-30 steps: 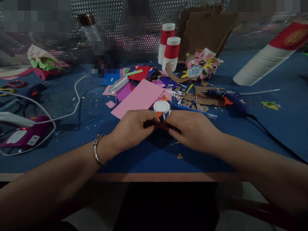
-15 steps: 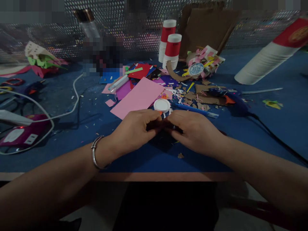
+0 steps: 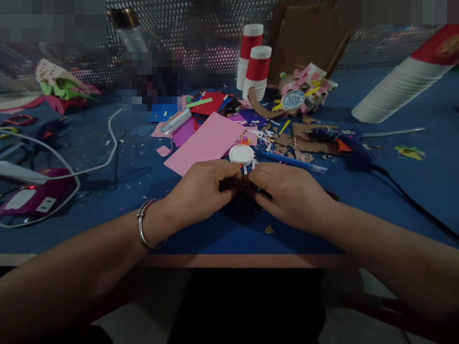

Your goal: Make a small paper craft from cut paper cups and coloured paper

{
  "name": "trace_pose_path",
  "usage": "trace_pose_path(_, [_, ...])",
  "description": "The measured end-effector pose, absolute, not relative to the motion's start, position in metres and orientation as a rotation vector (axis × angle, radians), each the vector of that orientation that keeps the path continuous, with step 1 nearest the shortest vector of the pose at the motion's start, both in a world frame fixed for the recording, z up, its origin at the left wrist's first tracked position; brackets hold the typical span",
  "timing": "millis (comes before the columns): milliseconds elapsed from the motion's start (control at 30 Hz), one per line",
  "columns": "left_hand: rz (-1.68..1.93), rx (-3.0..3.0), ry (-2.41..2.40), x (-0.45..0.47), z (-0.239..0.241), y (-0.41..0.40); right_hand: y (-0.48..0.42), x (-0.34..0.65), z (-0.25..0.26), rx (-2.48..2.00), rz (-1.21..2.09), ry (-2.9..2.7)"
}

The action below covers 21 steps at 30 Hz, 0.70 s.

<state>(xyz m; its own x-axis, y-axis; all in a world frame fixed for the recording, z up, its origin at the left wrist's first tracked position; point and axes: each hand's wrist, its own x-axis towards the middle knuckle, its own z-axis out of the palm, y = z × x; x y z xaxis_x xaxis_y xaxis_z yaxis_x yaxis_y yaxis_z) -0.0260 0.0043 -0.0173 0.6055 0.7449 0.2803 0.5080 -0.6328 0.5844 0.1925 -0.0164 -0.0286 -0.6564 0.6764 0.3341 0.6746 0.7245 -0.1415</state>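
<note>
The left grip [image 3: 204, 188] has edged toward the right grip [image 3: 290, 191], narrowing the gap between their fingertips [image 3: 236, 173]. Just beyond them, the orange paper scrap [image 3: 240, 165] is more covered; a dark reddish shape [image 3: 333, 196] now shows beside the right grip's wrist.

Cups, cords and bits of paper on a blue table [image 3: 143, 234].
Two stacks of red and white cups [image 3: 258, 69] stand near the back, by a big brown board [image 3: 308, 48] and a wall full of little holes [image 3: 211, 43]. Beside the cups sits a bumpy paper thing [image 3: 310, 88], pink, white and yellow. On the right, a long cup pile [image 3: 398, 91] looks tilted, and a blue glue gun [image 3: 358, 152] with a black cord [image 3: 412, 203] lies near a green and yellow scrap [image 3: 410, 152]. On the left are a purple plug box [image 3: 53, 188] with a red light, a curly white cord [image 3: 115, 138] and a green, white and red paper shape [image 3: 60, 86].
</note>
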Motion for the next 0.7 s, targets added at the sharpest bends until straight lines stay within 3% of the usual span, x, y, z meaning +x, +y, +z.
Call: trace_pose_path(700, [0.645, 2.249, 1.129, -0.0203, -0.0174, 0.0062, -0.0169, 0.1943, -0.0338, -1.053, -0.058, -2.587])
